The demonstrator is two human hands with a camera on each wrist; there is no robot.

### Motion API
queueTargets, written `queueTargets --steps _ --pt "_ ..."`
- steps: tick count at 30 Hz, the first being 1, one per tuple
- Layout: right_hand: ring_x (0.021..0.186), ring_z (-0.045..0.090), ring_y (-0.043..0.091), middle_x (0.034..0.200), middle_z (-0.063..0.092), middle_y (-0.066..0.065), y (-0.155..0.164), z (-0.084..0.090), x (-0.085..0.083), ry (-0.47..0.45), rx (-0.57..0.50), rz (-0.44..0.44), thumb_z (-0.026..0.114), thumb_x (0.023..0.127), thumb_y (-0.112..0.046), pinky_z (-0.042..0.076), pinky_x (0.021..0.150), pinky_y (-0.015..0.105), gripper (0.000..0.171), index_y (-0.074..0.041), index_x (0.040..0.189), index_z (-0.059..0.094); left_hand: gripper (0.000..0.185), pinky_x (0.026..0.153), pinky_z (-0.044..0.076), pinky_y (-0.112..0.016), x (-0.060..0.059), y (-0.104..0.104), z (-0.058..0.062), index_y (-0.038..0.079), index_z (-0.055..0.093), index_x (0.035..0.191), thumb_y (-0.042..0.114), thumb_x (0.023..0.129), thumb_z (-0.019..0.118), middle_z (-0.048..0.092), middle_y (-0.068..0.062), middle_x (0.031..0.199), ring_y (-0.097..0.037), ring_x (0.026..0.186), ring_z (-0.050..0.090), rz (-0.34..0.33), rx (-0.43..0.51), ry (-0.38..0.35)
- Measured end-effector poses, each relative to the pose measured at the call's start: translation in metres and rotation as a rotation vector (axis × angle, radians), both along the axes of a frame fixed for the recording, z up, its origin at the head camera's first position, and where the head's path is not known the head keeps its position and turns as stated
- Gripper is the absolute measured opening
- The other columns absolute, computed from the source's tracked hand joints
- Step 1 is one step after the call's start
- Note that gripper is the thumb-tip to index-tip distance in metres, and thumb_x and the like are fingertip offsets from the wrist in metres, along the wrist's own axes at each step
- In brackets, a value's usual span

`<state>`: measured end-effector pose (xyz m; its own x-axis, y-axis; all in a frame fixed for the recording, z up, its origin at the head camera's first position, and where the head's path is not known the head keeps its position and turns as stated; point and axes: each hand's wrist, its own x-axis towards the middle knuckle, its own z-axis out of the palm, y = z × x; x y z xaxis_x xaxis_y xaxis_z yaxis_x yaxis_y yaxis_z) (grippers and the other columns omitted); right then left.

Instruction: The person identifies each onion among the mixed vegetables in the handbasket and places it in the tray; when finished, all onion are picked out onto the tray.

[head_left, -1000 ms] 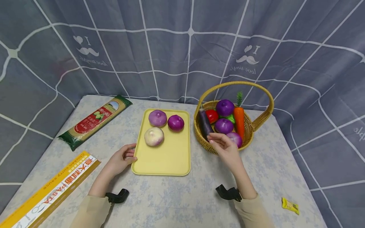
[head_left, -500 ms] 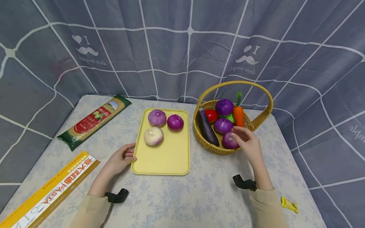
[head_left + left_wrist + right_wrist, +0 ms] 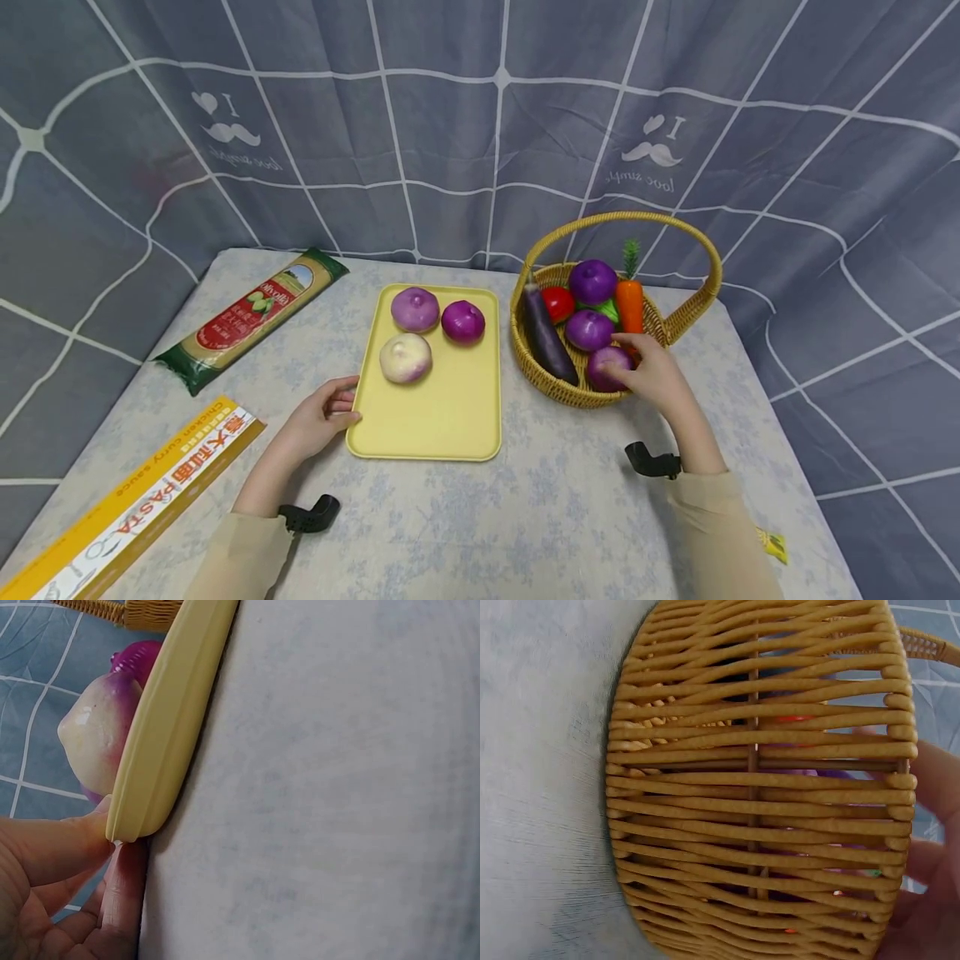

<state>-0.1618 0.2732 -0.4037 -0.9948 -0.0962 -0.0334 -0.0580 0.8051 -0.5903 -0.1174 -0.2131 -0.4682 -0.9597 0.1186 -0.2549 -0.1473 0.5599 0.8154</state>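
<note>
Head view shows the right hand (image 3: 660,379) reaching over the near rim of the wicker basket (image 3: 540,379), its fingers curled onto a purple onion (image 3: 606,364) lying at the near side inside; whether the grip has fully closed round the onion cannot be told. Right wrist view shows only the woven basket wall (image 3: 757,787) close up, with fingertips (image 3: 934,780) at the rim.

Just beyond that onion lie two more purple onions (image 3: 589,329), a carrot (image 3: 630,304), a red tomato (image 3: 557,304) and a dark eggplant (image 3: 543,333) along the left side of the basket.

Left of the basket sits a yellow tray (image 3: 442,417) on the surface. The left hand (image 3: 318,421) holds the tray's near left edge, the thumb (image 3: 52,844) pressed on the rim and the fingers tucked beneath it. On the far half of the tray rest a pale onion (image 3: 405,358), a light purple onion (image 3: 415,309) and a deep purple onion (image 3: 462,322).

Further left lie a green pasta packet (image 3: 251,321) and, nearer, a yellow pasta box (image 3: 135,504). A small yellow sachet (image 3: 774,546) lies at the near right.
</note>
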Motion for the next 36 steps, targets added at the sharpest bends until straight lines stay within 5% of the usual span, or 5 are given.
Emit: queueTargets --steps 5,17,29,36 --pt "0.129 0.043 0.049 0.141 0.046 0.032 -0.003 -0.001 -0.003 -0.06 0.117 0.011 0.073 0.087 -0.035 0.035 0.107 0.063 0.069 0.004 0.139 0.049 0.059 0.081 0.05 -0.024 0.0 0.0 0.001 0.0 0.04 0.147 0.006 0.094 0.063 0.057 -0.021 0.122 -0.031 0.11 0.057 0.0 0.001 -0.001" --pt "0.121 0.051 0.049 0.136 0.052 0.031 -0.011 -0.001 -0.007 -0.131 0.207 -0.042 0.076 0.084 -0.036 0.04 0.103 0.062 0.072 0.006 0.135 0.049 0.059 0.081 0.05 -0.024 0.0 0.002 0.001 0.0 0.04 0.147 0.008 0.094 0.065 0.057 -0.021 0.121 -0.029 0.108 0.057 0.008 0.002 -0.006" --pt "0.117 0.054 0.046 0.13 0.056 0.029 -0.009 -0.004 -0.002 -0.033 0.133 -0.064 0.08 0.081 -0.035 0.044 0.099 0.06 0.065 0.004 0.127 0.054 0.059 0.08 0.05 -0.023 0.0 0.0 0.0 0.0 0.04 0.147 0.008 0.094 0.065 0.057 -0.021 0.121 -0.029 0.109 0.057 0.0 0.003 -0.012" --pt "0.115 0.054 0.041 0.133 0.054 0.026 -0.008 0.0 0.004 -0.056 -0.04 -0.111 0.08 0.081 -0.04 0.046 0.098 0.057 0.072 0.001 0.133 0.051 0.059 0.079 0.049 -0.021 0.0 0.001 0.001 0.0 0.039 0.147 0.008 0.094 0.064 0.056 -0.021 0.122 -0.029 0.109 0.056 0.015 -0.003 -0.027"
